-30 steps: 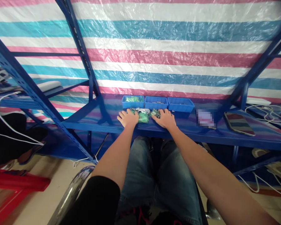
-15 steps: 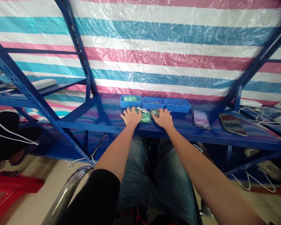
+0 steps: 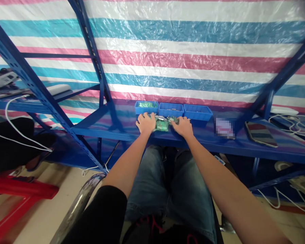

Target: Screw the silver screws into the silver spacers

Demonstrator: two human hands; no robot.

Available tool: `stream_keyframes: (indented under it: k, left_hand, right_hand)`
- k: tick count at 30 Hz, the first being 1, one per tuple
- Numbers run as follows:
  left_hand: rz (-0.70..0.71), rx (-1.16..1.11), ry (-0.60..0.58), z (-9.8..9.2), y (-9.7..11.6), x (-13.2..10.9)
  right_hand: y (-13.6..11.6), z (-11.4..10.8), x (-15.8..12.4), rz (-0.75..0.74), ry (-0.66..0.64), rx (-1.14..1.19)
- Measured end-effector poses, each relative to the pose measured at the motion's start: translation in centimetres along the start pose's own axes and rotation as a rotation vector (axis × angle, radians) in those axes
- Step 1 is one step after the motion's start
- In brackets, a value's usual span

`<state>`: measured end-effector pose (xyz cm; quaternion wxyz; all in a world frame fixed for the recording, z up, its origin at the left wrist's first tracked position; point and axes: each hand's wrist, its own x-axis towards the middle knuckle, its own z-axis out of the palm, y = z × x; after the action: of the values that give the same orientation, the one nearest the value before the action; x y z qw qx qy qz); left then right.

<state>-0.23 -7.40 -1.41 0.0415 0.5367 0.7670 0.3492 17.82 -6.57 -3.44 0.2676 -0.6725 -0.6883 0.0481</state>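
Both my arms stretch forward to a blue metal shelf (image 3: pixel 208 139). My left hand (image 3: pixel 145 122) and my right hand (image 3: pixel 182 126) lie palm down on either side of a small pile of green circuit boards (image 3: pixel 161 124), with fingers spread and touching the pile's edges. Neither hand is closed on anything that I can see. Right behind the pile stand three small blue bins in a row: the left bin (image 3: pixel 146 107) holds green boards, the middle bin (image 3: pixel 171 109) holds small parts, and the right bin (image 3: pixel 197 112) shows no contents from here.
A phone (image 3: pixel 260 134) lies face up on the shelf to the right, with white cables (image 3: pixel 292 125) beyond it. A striped tarp (image 3: pixel 183 51) hangs behind the blue rack posts (image 3: pixel 91 51). A red stool (image 3: pixel 12 200) and a chair's metal arm (image 3: pixel 78 206) are at lower left.
My hands have drawn closer together around the green boards, and the pile now sits more tightly between them. The view has shifted slightly.
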Motion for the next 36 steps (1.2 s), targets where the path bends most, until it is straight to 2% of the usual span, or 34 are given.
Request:
stream_keyframes:
  k: [4, 6, 10, 14, 17, 19, 22, 27, 33, 36]
  left_hand:
    - [-0.028, -0.104, 0.115, -0.9, -1.5, 0.5]
    - [0.014, -0.152, 0.125, -1.2, -2.1, 0.4]
    - [0.229, -0.234, 0.028, -2.4, -3.7, -0.4]
    - [0.398, -0.219, -0.025, -4.1, -6.7, -2.2]
    - [0.483, -0.12, -0.028, -4.8, -8.9, -4.1]
    - [0.62, 0.081, -0.032, -4.7, -9.6, -5.2]
    - [0.688, 0.253, 0.016, -4.2, -9.6, -6.1]
    - [0.715, 0.349, -0.016, -4.2, -8.8, -6.3]
    - [0.757, 0.39, -0.069, -4.6, -8.9, -6.8]
    - [0.748, 0.406, -0.031, -4.3, -9.0, -6.9]
  right_hand:
    - [0.3, -0.1, 0.2, 0.023, 0.005, 0.073]
    - [0.4, -0.2, 0.4, 0.027, 0.015, 0.095]
    - [0.6, -0.2, 0.7, 0.028, 0.046, 0.109]
    - [0.6, 0.1, 1.2, 0.023, 0.071, 0.129]
    - [0.8, 0.2, 1.4, 0.031, 0.102, 0.148]
    - [1.3, 0.1, 1.0, 0.043, 0.131, 0.151]
    - [2.7, -0.5, -0.2, 0.037, 0.151, 0.13]
    - [4.9, -1.8, -2.8, -0.14, 0.08, 0.055]
    - [4.4, -1.9, -3.5, -0.21, 0.08, -0.003]
    - [4.1, -1.9, -3.4, -0.234, 0.084, -0.011]
